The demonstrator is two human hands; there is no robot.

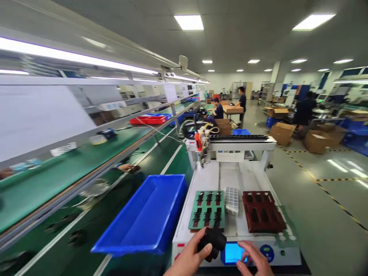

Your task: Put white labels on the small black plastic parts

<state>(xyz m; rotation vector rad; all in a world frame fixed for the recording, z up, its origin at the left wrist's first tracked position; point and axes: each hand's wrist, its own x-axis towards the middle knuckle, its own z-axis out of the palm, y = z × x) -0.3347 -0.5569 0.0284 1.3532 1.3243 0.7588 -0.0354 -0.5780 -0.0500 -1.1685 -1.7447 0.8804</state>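
Observation:
My left hand (191, 253) is wrapped around a black moulded part (212, 243) with rounded, tube-like ends; its exact kind is unclear. Just right of it, in front of a lit blue touchscreen (232, 253), my right hand (255, 260) has its fingers bent and apart, holding nothing. I cannot tell whether a fingertip touches the screen. Beyond my left hand lies a green fixture plate (201, 209) with several black parts seated in two rows. A dark red fixture (263, 211) with dark recesses sits on the right side of the white machine bed (232, 174).
A sheet of small white pieces (231, 199) lies between the fixtures. The machine's gantry (238, 142) spans the bed's far end. Left stands a blue bin (152, 214) beside the green conveyor (77, 168). Another person's hand (126, 167) reaches in there. Co-workers and cardboard boxes (283, 133) are farther back.

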